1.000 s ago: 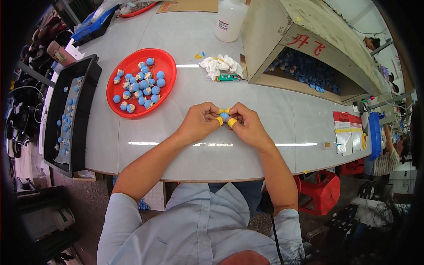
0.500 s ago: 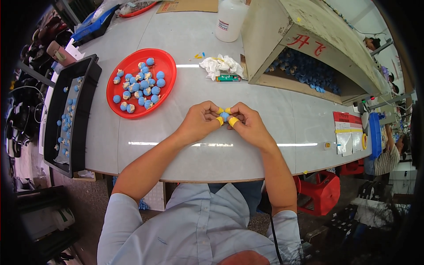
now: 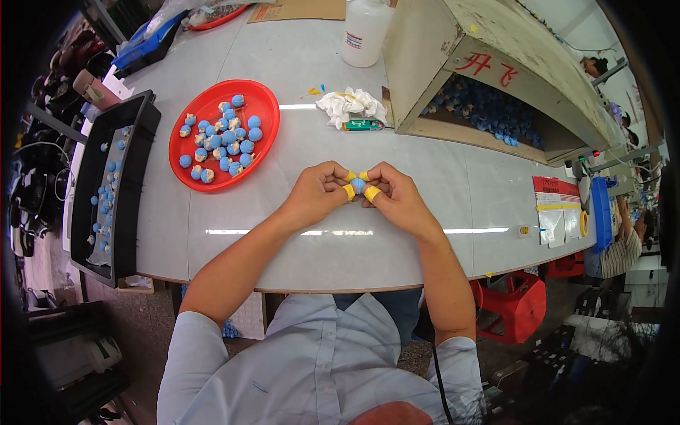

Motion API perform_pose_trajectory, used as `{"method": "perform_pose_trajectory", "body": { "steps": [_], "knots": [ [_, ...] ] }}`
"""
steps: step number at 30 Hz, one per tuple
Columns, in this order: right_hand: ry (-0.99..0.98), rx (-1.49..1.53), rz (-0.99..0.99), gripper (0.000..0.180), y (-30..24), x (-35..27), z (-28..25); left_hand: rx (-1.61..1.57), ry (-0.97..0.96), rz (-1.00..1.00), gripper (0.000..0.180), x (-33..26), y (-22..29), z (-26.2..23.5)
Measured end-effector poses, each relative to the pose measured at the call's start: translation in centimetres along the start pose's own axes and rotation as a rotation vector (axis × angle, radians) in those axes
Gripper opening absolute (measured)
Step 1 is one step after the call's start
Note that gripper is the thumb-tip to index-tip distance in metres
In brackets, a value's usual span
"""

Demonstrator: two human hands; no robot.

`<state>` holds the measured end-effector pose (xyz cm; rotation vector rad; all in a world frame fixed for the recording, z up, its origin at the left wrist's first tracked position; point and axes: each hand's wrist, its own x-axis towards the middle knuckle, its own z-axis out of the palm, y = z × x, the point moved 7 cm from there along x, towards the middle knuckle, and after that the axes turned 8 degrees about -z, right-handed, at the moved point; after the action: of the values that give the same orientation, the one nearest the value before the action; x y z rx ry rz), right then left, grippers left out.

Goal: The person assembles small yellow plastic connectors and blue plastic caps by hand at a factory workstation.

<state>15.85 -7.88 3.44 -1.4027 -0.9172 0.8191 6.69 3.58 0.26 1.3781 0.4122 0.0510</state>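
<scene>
Over the middle of the grey table (image 3: 340,262), a small blue ball (image 3: 358,185) is pinched between my two hands. My left hand (image 3: 317,191) grips it from the left with thumb and forefinger, and my right hand (image 3: 394,195) grips it from the right in the same way. Yellow wraps cover the thumbs and forefingers. The fingers hide much of the ball. To the left, a round red tray (image 3: 265,152) holds several blue balls (image 3: 234,134) with cream-coloured, ragged parts.
A black bin (image 3: 140,191) with more blue balls stands at the far left. Beyond my hands lie crumpled white tissue (image 3: 350,106) and a green tube (image 3: 363,125), near a white bottle (image 3: 363,35). A wooden box (image 3: 432,64) of blue pieces stands at the back right. A red stool (image 3: 520,308) is below the table's edge.
Both hands stay in the same place, still pinching the blue ball, with only slight finger movement. The whole view has shifted a little.
</scene>
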Motion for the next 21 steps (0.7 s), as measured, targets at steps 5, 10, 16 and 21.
{"method": "perform_pose_trajectory", "body": {
  "steps": [5, 10, 16, 21],
  "knots": [
    [0.000, -0.040, -0.024, 0.011, 0.58, -0.06, -0.14, 0.002, -0.001, 0.007, 0.017, 0.02, -0.07, 0.07],
    [-0.001, -0.095, -0.046, 0.013, 0.66, -0.13, -0.03, 0.024, 0.006, 0.034, 0.015, -0.22, -0.02, 0.38],
    [0.013, -0.116, -0.083, 0.014, 0.32, -0.15, 0.02, -0.020, 0.039, 0.071, 0.016, -0.39, 0.16, 0.49],
    [0.021, -0.118, -0.103, 0.014, 0.12, -0.16, 0.02, 0.035, 0.044, 0.061, 0.017, -0.45, 0.39, 0.26]
  ]
}}
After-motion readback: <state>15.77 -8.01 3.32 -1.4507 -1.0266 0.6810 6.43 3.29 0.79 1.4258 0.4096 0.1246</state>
